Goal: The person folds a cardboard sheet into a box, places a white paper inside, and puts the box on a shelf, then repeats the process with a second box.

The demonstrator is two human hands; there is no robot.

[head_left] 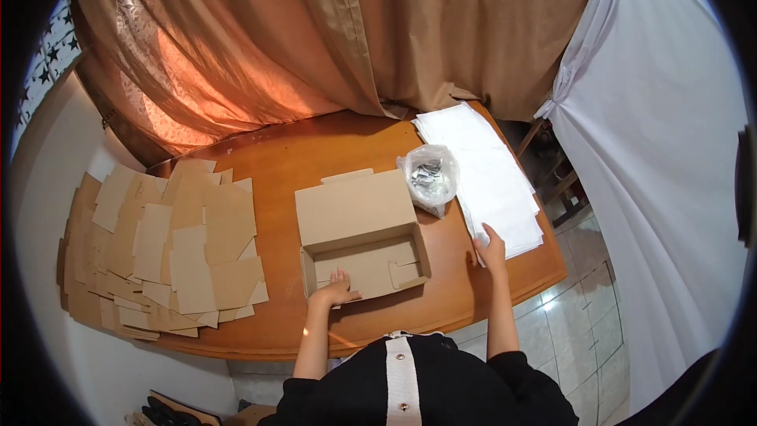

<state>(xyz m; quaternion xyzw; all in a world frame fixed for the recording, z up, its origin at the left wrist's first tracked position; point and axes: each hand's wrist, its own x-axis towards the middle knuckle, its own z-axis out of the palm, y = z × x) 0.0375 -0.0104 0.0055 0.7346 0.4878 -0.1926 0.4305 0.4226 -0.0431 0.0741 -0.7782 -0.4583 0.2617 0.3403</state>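
Observation:
An unfolded-lid cardboard box (355, 205) stands on the wooden table before me, its lid raised at the back and its inside bare. My left hand (335, 292) rests over the front wall near the left corner, fingers spread and tips reaching inside. To the right lies a stack of white paper sheets (493, 181). At its front left edge is my right hand (490, 249), thumb and fingers apart, touching the sheets. Behind the box's right side sits a clear plastic bag (430, 177) with small silvery-grey pieces in it.
Many flat cardboard pieces (189, 260) overlap in a wide pile on the table's left. The wooden table (280, 323) has a curved front edge. Brown curtains (426, 24) hang behind, and a white cloth (654, 150) hangs at the right.

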